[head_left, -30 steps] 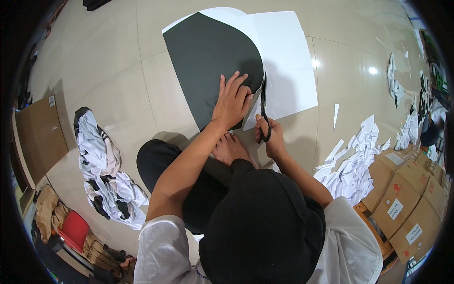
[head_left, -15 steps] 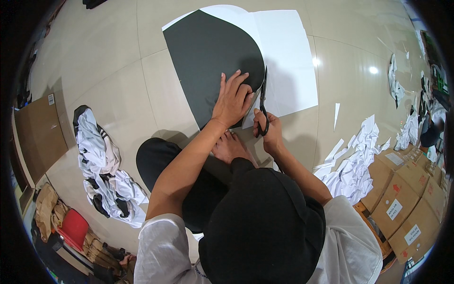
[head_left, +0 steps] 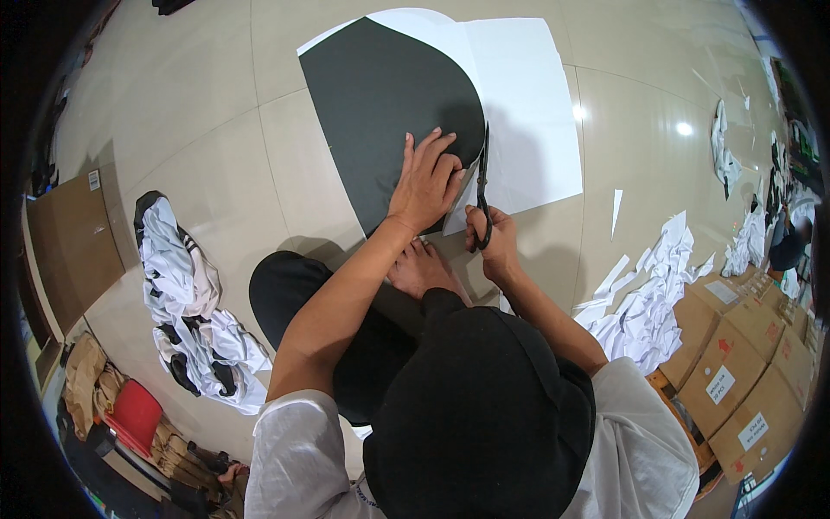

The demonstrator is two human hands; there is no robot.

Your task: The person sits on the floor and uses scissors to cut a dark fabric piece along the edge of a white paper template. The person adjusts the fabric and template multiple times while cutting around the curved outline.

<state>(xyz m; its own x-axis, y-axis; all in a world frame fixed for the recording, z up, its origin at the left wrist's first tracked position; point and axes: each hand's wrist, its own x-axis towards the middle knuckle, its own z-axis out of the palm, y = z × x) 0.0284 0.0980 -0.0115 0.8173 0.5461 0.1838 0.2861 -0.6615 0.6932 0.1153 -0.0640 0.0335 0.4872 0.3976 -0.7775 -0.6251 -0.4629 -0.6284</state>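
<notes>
My left hand presses on a dark grey, curved-edged sheet, fingers mostly spread, one bent at the right-hand edge. Underneath lies a larger white paper sheet, which extends out to the right. My right hand grips black scissors, whose blades point away from me along the grey sheet's curved edge, at the white paper. Whether the blades are parted is unclear. A bare foot of mine rests just below both hands, near the sheets' lower edge, between my forearms.
Crumpled white scraps lie at right, beside stacked cartons with another person beyond. At left are a pile of white and black fabric, a flat cardboard piece and a red seat, all around the tiled floor.
Since a second ago my right hand and the scissors have shifted slightly away from me along the curve, and the sheets have edged marginally upward. The last half second shows hardly any movement.
</notes>
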